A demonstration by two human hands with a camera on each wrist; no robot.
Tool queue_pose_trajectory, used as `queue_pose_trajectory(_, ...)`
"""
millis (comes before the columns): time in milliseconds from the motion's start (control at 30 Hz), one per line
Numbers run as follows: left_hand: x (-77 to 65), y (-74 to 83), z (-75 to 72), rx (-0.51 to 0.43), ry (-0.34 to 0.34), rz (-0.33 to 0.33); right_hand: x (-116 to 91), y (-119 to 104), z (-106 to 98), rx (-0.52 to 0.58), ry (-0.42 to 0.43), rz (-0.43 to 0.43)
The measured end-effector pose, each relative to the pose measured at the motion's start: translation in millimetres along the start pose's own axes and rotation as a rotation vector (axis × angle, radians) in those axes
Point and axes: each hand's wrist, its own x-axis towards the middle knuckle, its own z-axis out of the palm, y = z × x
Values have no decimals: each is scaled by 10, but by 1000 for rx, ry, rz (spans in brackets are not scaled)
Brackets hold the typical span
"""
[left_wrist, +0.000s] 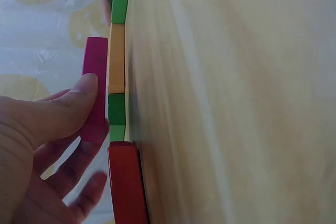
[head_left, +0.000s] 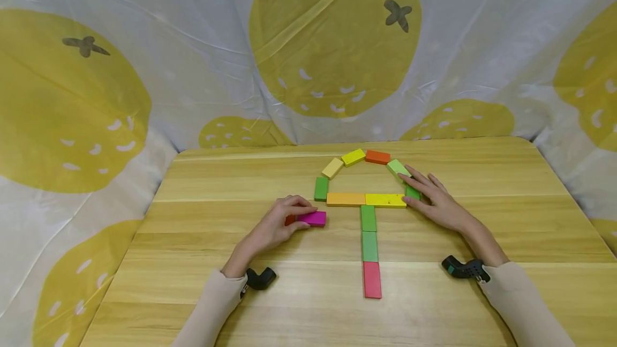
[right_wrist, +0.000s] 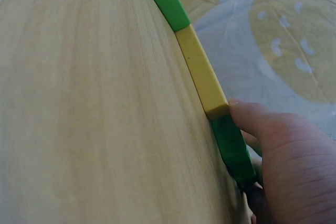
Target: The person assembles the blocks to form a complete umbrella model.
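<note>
My left hand (head_left: 277, 224) pinches a magenta block (head_left: 313, 219) between thumb and fingers; in the left wrist view the magenta block (left_wrist: 95, 87) is raised off the tabletop. A red block (left_wrist: 127, 184) lies on the table beside that hand, mostly hidden in the head view. My right hand (head_left: 441, 205) rests with extended fingers at the right end of the block outline. Its thumb touches the end of a yellow block (head_left: 385, 200), and its fingers lie over a dark green block (head_left: 413, 191) and reach a light green block (head_left: 398, 168).
An arch of coloured blocks, including an orange-red block (head_left: 378, 157), curves above a row with an orange block (head_left: 345, 199). A stem of green blocks and a pinkish-red block (head_left: 372, 279) runs toward the wooden table's (head_left: 193, 293) near edge. A patterned curtain (head_left: 193, 68) hangs behind.
</note>
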Motion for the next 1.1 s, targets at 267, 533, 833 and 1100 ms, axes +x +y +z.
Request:
queue_pose_trajectory(267, 0, 42, -3, -108, 2, -12, -7, 11, 3, 8, 0, -2)
queue_pose_trajectory(533, -14, 211, 10, -93, -17, 82, -8, 5, 2, 5, -3, 5)
queue_pose_trajectory(833, -140, 524, 103, -7, -96, 202, 1, 3, 4, 3, 0, -2)
queue_pose_trajectory(1100, -349, 820, 302, 44, -205, 270, -3, -10, 1, 5, 0, -3)
